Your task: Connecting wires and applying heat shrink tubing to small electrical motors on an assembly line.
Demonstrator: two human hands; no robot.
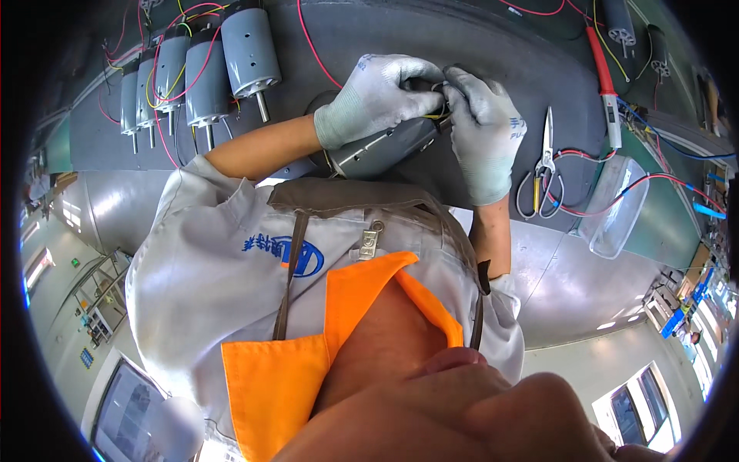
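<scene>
A grey cylindrical motor lies on its side in front of me, close to my apron. Above its right end my gloved hands meet, fingertips to fingertips. My left hand is closed in a pinch on a thin wire that comes from that end. Thumb and fingers of my right hand are pinched on the same spot from the right. A bit of yellow wire shows just below the fingertips. The wire's tip is mostly hidden by the gloves.
Several grey motors with shafts and loose coloured wires stand at the left. To the right lie scissors, a red-and-white soldering iron and a clear plastic tray. A red cable runs across the tray.
</scene>
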